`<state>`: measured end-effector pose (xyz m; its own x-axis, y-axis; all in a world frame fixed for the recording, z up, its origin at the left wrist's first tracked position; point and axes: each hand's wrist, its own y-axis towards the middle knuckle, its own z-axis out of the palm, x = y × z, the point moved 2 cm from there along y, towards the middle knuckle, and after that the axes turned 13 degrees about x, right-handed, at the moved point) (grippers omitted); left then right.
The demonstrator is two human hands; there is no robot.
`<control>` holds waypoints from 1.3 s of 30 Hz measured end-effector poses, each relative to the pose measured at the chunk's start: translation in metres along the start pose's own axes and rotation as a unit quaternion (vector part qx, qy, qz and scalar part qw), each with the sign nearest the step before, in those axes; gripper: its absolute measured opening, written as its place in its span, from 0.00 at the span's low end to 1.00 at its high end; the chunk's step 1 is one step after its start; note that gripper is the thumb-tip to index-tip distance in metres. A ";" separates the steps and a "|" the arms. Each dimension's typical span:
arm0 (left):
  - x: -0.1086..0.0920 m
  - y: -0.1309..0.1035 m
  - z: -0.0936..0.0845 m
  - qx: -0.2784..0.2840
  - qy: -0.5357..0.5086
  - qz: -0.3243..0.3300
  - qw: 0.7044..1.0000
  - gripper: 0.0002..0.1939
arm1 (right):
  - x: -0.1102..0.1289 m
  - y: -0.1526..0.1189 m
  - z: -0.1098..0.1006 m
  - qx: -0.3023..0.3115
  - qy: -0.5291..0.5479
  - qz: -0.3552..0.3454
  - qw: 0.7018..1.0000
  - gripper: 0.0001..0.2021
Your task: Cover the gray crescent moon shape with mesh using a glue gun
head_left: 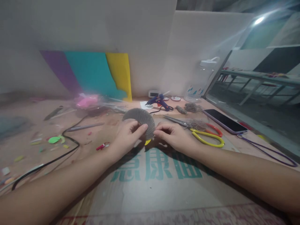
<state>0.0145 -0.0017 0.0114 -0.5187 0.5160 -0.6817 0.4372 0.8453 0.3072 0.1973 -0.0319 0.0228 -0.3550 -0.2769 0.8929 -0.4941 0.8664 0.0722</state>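
Observation:
A round grey disc with fine ridges (142, 118) stands tilted at the middle of the table. A small yellow piece (147, 142) shows at its lower edge. My left hand (128, 134) grips the disc from the left, thumb across its face. At the disc's right edge, my right hand (172, 136) has thumb and fingertips pinched together; whatever lies between them is too small to make out. Scissors with yellow and red handles (207, 139) lie just beyond my right hand, beside a loose tangle of grey cord (195, 124).
Behind the disc lies a blue glue gun (160, 101). A phone (225, 121) with a purple strap and a clear bottle (199, 81) are at the right. Leftward are a black cable (76, 142), a pen (85, 127), a pink bundle (86, 101) and colored scraps. Coloured sheets (86, 73) lean on the wall.

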 end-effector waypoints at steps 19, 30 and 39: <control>-0.006 -0.003 0.001 0.017 0.034 0.004 0.999 0.22 | -0.011 0.003 -0.001 -0.046 0.080 0.005 0.996 0.13; -0.005 -0.004 0.004 0.056 -0.062 -0.027 0.996 0.19 | -0.004 0.001 -0.003 -0.053 -0.051 -0.031 0.997 0.09; -0.002 -0.003 0.005 0.062 -0.060 -0.022 0.996 0.18 | -0.004 0.001 -0.002 -0.058 -0.087 -0.056 0.993 0.08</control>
<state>0.0177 -0.0060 0.0081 -0.4515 0.4530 -0.7688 0.5070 0.8392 0.1967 0.2000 -0.0290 0.0208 -0.4402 -0.4333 0.7864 -0.4478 0.8651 0.2259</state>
